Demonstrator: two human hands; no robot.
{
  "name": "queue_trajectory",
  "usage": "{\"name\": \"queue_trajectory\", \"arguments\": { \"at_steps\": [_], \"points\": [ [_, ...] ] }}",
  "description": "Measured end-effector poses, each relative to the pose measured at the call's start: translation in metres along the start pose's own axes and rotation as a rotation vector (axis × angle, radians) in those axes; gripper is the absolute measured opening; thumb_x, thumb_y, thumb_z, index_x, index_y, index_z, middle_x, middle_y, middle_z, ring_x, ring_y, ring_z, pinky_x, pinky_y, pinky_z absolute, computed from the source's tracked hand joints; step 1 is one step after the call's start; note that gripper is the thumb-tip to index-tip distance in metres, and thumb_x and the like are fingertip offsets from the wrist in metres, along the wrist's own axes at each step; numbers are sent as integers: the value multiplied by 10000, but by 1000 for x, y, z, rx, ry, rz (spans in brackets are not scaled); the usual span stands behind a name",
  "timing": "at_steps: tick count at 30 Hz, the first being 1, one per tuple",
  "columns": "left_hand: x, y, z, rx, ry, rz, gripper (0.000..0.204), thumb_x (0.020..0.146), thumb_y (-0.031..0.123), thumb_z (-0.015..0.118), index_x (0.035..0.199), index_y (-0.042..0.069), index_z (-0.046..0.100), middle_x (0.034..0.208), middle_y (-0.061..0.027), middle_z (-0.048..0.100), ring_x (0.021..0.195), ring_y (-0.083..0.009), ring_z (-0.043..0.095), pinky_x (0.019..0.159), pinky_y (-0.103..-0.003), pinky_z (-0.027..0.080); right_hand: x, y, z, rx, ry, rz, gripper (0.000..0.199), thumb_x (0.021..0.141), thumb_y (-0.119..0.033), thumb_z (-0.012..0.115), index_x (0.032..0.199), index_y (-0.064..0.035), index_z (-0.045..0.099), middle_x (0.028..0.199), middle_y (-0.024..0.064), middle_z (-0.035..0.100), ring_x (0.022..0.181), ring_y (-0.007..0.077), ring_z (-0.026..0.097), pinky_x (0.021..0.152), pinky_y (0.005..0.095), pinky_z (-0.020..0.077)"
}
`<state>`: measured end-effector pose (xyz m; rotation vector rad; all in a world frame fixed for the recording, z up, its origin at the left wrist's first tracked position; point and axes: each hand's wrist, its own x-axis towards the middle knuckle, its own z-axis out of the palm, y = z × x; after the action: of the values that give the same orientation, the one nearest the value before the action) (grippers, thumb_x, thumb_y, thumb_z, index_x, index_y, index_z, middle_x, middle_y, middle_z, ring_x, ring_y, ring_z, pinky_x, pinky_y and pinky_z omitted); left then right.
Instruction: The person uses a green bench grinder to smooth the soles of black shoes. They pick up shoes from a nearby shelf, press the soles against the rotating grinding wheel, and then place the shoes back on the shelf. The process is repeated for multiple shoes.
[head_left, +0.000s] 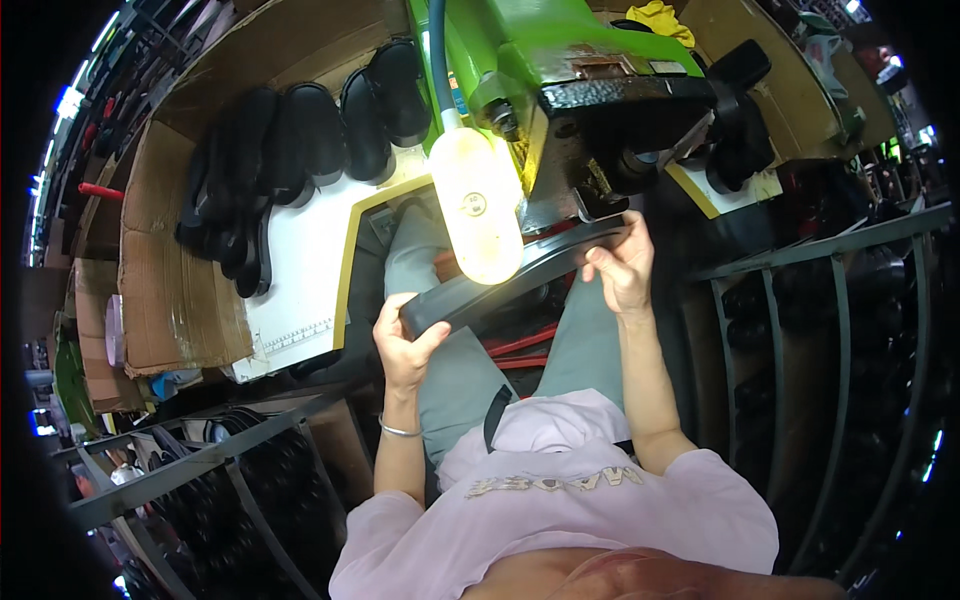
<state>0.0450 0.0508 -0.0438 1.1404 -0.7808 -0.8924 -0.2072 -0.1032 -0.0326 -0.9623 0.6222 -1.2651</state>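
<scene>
A long black shoe sole (452,301) spans the space between my two hands, slanting up to the right under the machine head. My left hand (402,342) grips its near left end, with thumb and fingers closed around it. At the far right end my right hand (622,268) pinches the sole between thumb and fingers. The sole's right part lies close below the dark working head (585,190) of a green machine (590,35); whether they touch, I cannot tell. A bright oval lamp (478,205) hides part of the sole's middle.
Several black soles (310,130) stand on a white table (300,290) inside a cardboard box (185,310) at the left. More black pieces (738,150) sit right of the machine. Metal racks (840,340) flank me on both sides. A yellow cloth (660,20) lies at the back.
</scene>
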Motion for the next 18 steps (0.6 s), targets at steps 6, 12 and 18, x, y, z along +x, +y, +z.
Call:
{"name": "queue_trajectory", "arguments": {
  "at_steps": [6, 12, 18],
  "points": [
    [23, 16, 37, 84, 28, 99, 379, 704, 44, 810, 1017, -24, 607, 868, -51, 658, 777, -113, 618, 710, -250, 501, 9, -17, -22, 64, 125, 74, 378, 755, 37, 748, 1033, -51, 509, 890, 64, 619, 632, 102, 587, 390, 195, 443],
    [10, 6, 16, -95, 85, -13, 326, 721, 53, 761, 1000, -30, 615, 883, -40, 634, 786, -107, 590, 748, -247, 483, 4, -14, 1, 99, 89, 160, 379, 734, 85, 734, 997, -61, 504, 875, 67, 624, 580, 83, 578, 354, 168, 412],
    [-18, -17, -25, -267, 102, -140, 328, 773, 100, 738, 1040, -30, 600, 946, -62, 646, 843, -110, 596, 795, -250, 477, -4, -11, 37, -32, 9, 205, 399, 678, 94, 768, 980, -27, 536, 859, 80, 647, 561, 59, 552, 385, 162, 374]
  ]
}}
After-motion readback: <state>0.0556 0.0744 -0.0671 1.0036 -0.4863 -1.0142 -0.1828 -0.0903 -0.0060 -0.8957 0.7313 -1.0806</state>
